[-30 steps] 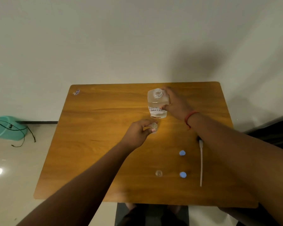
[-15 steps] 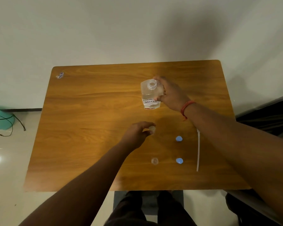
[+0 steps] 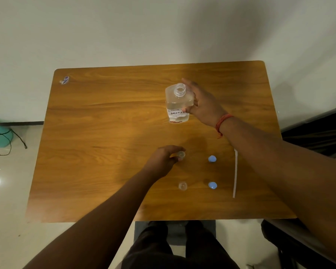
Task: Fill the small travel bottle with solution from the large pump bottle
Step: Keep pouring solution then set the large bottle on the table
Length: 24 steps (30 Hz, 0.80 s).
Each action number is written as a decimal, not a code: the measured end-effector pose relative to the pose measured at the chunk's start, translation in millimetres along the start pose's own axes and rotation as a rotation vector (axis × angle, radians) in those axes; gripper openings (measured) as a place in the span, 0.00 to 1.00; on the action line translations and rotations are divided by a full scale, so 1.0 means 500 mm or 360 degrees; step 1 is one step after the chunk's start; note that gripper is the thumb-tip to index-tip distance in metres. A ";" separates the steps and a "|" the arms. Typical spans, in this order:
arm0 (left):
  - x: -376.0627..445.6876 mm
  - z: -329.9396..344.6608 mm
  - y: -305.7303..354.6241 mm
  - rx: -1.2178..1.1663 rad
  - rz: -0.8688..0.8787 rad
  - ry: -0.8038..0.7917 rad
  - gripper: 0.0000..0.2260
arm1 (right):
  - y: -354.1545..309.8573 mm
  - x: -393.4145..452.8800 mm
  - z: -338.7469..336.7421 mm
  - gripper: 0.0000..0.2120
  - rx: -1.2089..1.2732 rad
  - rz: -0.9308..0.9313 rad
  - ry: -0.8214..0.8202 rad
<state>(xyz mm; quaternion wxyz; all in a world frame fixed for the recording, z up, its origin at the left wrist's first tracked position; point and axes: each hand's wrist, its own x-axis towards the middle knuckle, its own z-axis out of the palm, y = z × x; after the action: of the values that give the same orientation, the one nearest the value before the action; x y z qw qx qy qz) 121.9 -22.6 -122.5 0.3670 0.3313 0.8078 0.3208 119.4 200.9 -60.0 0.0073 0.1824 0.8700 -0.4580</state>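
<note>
Right hand [image 3: 204,105] grips uncapped large bottle [image 3: 177,102] of clear liquid; left hand [image 3: 163,160] pinches seemingly empty small bottle [image 3: 181,154].

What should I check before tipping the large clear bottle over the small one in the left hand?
1. Large clear labelled bottle mouth open, pump off: ok.
2. Right hand gripping its side: ok.
3. Left hand steadying the small clear travel bottle: ok.
4. Travel bottle uncapped: ok; two blue caps lie apart.
5. Large bottle over the small mouth: not ok.
6. Travel bottle's fill level: cannot tell.
</note>
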 end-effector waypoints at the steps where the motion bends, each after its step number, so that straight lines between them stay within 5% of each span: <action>1: 0.000 0.001 -0.001 -0.0013 0.0003 -0.0007 0.16 | 0.001 -0.001 0.001 0.43 0.0017 0.0003 -0.0002; 16: -0.019 0.004 -0.020 -0.0063 -0.0018 -0.0055 0.28 | 0.023 -0.026 0.009 0.48 0.0211 0.0120 -0.0025; 24: -0.063 -0.010 -0.031 -0.0179 -0.0099 0.0080 0.25 | 0.048 -0.055 0.013 0.48 0.0226 0.0156 0.0013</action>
<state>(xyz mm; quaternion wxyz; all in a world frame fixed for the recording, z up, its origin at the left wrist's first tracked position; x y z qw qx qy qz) 129.2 -57.1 -120.0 0.3744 0.2768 0.8074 0.3624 152.0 199.3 -78.1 0.0131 0.2267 0.8254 -0.5169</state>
